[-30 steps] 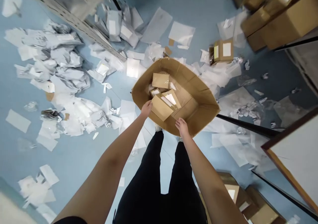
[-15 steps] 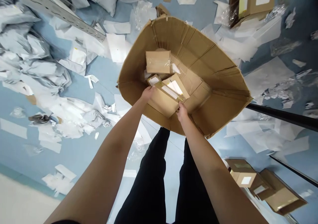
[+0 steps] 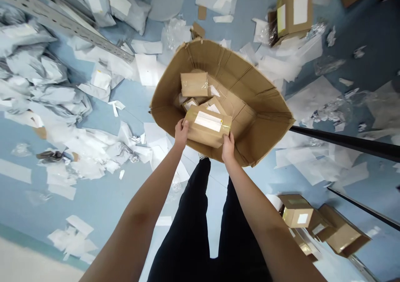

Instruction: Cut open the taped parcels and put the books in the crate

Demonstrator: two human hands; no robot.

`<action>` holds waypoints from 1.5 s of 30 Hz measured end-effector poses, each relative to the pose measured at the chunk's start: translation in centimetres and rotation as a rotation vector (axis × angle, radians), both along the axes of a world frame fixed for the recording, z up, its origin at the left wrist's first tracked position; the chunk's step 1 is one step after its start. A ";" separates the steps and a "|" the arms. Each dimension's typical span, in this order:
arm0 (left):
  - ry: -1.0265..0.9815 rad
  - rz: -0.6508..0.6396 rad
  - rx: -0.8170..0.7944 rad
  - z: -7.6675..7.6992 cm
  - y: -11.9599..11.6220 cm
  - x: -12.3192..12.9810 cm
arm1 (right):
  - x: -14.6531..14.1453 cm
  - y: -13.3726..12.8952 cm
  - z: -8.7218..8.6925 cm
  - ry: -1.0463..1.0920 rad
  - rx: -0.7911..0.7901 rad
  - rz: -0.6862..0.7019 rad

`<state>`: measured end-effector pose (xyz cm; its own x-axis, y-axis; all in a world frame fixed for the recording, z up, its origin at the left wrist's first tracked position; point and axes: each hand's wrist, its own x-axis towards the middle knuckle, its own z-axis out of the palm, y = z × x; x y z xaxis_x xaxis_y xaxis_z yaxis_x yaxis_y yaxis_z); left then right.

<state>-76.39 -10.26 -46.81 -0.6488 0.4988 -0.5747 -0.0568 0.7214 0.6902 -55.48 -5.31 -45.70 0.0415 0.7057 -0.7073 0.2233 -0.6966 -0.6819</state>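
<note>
L hand [image 3: 181, 133], R hand [image 3: 228, 147]: fingers clamped on tan cardboard box [image 3: 206, 128], nr edge, brown cardboard carton [image 3: 271, 125] — prob. hold step; next needs lvl grip.

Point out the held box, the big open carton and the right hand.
Held box [image 3: 208, 122], head view: white-labelled face.
Big open carton [image 3: 270, 128], head view: inner wall.
Right hand [image 3: 228, 147], head view: back of hand.

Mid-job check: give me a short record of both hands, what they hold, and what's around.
Left hand: gripping left end of labelled box
Right hand: gripping right end of the same box
White label: facing the camera
Large carton: open, around the hands' far side
Inside carton: smaller boxes, one taped
Floor: strewn with white sheets
</note>
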 end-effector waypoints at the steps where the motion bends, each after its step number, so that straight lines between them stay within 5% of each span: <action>1: -0.002 0.001 0.006 1.7 -0.3 0.3 | 0.1 -0.1 1.7 -0.017 0.034 -0.022; 9: -0.075 -0.031 0.091 16.4 -2.1 2.9 | 3.5 -2.5 15.2 -0.055 0.084 -0.100; 18: -0.192 -0.135 0.215 33.5 -2.5 7.3 | 10.5 -4.3 31.1 0.032 0.161 -0.205; 23: -0.169 -0.205 0.271 42.1 -1.0 12.6 | 16.9 -4.0 38.6 0.104 0.240 -0.253; 28: -0.031 -0.191 0.331 49.2 1.3 20.8 | 24.9 -2.3 44.6 0.147 0.305 -0.264; 31: -0.020 -0.192 0.355 51.6 2.9 26.7 | 30.9 0.0 47.6 0.135 0.386 -0.253; 35: -0.087 -0.217 0.377 52.7 5.6 34.8 | 39.9 4.7 49.9 0.123 0.483 -0.256; 40: -0.220 -0.307 0.400 52.5 10.3 43.5 | 49.3 12.9 50.2 0.074 0.652 -0.215; 45: -0.366 -0.338 0.460 52.2 14.7 49.9 | 53.7 21.4 49.8 0.154 0.723 -0.168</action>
